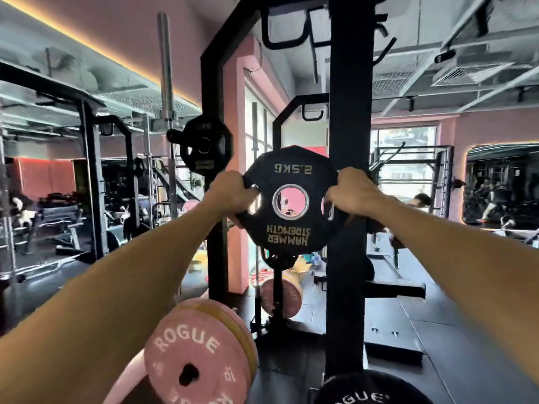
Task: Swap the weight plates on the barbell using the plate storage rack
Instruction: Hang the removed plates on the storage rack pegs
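A black 2.5 kg weight plate [288, 228] with gold lettering hangs upside down in front of me at chest height. My left hand [232, 192] grips its left grip slot and my right hand [351, 192] grips its right one. The plate sits just left of a black rack upright [348, 112]. Through its centre hole I see only pink wall, so it is on no peg. Another black plate [205, 148] hangs on a rack peg up to the left. Pink plates [198, 354] sit stored low in front of me.
A black plate [370, 389] shows at the bottom edge right of the pink stack. A further pink plate [281, 297] stands behind on a low post. A steel barbell [166, 68] stands upright at left. More racks, benches and mirrors fill both sides.
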The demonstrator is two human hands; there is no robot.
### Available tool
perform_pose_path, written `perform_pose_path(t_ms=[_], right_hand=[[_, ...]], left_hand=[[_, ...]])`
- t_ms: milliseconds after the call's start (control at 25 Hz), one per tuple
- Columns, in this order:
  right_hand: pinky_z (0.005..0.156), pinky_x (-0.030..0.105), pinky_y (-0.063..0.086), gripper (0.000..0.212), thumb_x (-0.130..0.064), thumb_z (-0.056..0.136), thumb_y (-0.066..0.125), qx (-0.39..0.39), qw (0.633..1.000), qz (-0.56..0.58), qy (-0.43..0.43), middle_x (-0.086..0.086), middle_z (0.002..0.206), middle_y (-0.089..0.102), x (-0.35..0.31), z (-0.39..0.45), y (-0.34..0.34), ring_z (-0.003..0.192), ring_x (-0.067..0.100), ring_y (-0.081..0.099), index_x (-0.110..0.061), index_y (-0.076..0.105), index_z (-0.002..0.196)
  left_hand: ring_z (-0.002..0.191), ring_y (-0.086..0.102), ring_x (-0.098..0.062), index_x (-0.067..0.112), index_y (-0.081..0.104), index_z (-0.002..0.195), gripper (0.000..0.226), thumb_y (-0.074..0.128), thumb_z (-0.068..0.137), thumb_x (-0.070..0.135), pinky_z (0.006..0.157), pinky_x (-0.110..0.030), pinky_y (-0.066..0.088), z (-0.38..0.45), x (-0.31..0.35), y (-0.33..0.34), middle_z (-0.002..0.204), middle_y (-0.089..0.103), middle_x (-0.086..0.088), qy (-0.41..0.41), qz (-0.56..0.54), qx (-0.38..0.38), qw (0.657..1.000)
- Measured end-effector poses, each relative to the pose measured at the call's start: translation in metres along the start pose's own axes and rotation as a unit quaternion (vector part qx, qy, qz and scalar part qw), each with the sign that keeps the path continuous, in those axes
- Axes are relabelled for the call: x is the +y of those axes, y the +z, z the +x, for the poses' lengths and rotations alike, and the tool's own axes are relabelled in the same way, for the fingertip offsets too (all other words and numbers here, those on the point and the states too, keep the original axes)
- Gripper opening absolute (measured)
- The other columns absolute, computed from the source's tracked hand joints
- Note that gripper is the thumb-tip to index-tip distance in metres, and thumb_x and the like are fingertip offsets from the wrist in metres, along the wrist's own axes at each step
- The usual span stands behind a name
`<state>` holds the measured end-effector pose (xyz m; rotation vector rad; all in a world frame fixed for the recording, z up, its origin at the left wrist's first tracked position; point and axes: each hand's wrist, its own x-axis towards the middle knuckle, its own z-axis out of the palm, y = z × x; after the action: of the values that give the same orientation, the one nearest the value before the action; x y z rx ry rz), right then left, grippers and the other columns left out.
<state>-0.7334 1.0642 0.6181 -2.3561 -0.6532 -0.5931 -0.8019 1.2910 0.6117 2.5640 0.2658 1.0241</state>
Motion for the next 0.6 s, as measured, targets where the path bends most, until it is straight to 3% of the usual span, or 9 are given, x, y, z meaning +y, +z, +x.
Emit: perform_pose_path(t_ms=[120,240,400,520,600], right_hand=[[0.056,0.03,0.042,0.016,-0.009,0.079,0.066,0.001,1.0,0.014,-0.001,0.009,0.07,0.057,-0.08,-0.01,0.036,0.068,0.028,0.058,-0.001,0.056,0.069],[0.058,0.03,0.042,0.015,-0.007,0.08,0.066,-0.006,1.0,0.029,-0.005,0.009,0.069,0.055,-0.163,-0.019,0.068,0.072,0.03,0.057,0.0,0.057,0.071],[0.062,0.035,0.045,0.012,-0.006,0.077,0.067,-0.013,0.999,0.026,-0.014,0.016,0.076,0.058,-0.238,-0.01,0.102,0.074,0.029,0.056,0.004,0.061,0.073],[0.061,0.033,0.044,0.015,-0.009,0.077,0.07,-0.014,0.999,0.025,-0.017,0.012,0.076,0.059,-0.276,0.006,0.126,0.074,0.03,0.057,0.005,0.063,0.077],[0.059,0.031,0.043,0.015,-0.011,0.077,0.07,-0.013,1.0,0.016,-0.018,0.01,0.074,0.057,-0.291,0.019,0.141,0.072,0.028,0.057,0.0,0.061,0.075]], left_hand=[[0.097,0.063,-0.039,-0.004,0.07,0.096,0.037,0.058,0.093,0.031,0.069,-0.031,0.041,-0.008,-0.068,-0.062,0.096,0.068,-0.025,0.032,0.029,0.015,0.999],[0.095,0.063,-0.04,0.0,0.061,0.074,0.038,0.055,0.09,0.033,0.068,-0.032,0.037,-0.016,-0.132,-0.124,0.088,0.064,-0.026,0.048,0.029,0.01,0.998],[0.096,0.063,-0.042,-0.008,0.064,0.083,0.034,0.056,0.094,0.024,0.077,-0.039,0.046,-0.014,-0.193,-0.179,0.094,0.066,-0.031,0.047,0.022,0.004,0.999],[0.091,0.064,-0.043,0.007,0.05,0.061,0.035,0.058,0.091,0.024,0.074,-0.039,0.048,0.001,-0.234,-0.2,0.083,0.063,-0.026,0.033,0.012,0.01,0.999],[0.091,0.064,-0.043,0.004,0.051,0.063,0.036,0.058,0.092,0.024,0.076,-0.04,0.051,0.013,-0.256,-0.203,0.091,0.067,-0.029,0.027,-0.002,0.006,1.0]])
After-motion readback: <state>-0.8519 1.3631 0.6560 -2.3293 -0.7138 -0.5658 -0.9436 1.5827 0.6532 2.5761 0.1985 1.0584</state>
